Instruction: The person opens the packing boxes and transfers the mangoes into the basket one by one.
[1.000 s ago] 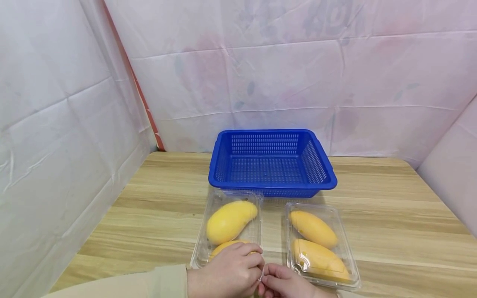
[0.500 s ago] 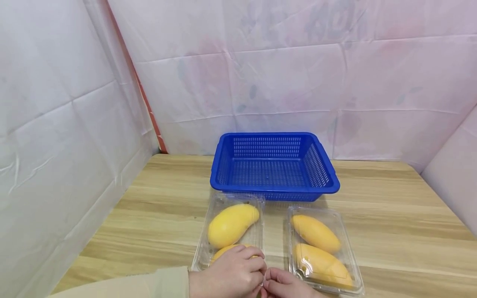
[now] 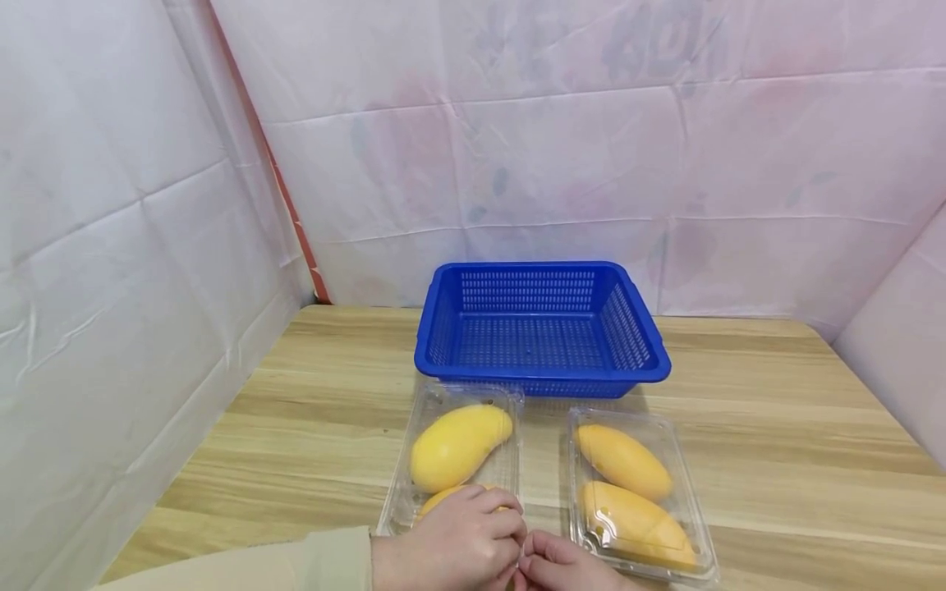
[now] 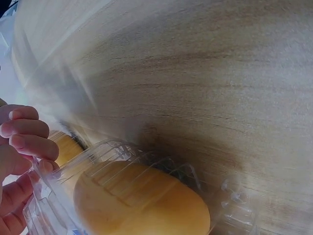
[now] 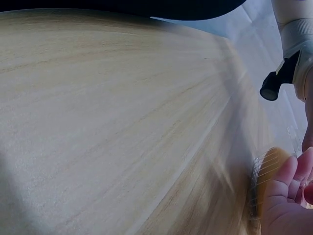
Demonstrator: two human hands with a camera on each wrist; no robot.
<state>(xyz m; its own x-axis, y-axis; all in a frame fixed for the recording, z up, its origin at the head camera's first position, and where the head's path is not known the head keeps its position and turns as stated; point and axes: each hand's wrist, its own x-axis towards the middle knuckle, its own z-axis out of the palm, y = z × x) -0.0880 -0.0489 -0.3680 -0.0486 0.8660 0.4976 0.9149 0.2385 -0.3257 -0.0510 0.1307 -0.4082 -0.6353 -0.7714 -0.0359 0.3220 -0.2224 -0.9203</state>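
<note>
Two yellow mangoes lie in the left clear plastic clamshell box; the far mango shows fully and the near mango is partly covered by my left hand. That hand grips the box near its front right corner, fingers curled. Close against it, my right hand pinches the plastic edge at the same corner. In the left wrist view, fingertips meet on the clear rim beside a mango. The right wrist view shows my right hand at the lower right, its grip partly cut off.
A second clear clamshell box with two mangoes stands to the right, close to my right hand. Behind both boxes sits a blue perforated basket on the wooden table. A pale cloth wall rises at the back.
The head view has shifted slightly. Both hands stay at the same corner of the left box, with only small finger movement; the strip of plastic between them is less visible.
</note>
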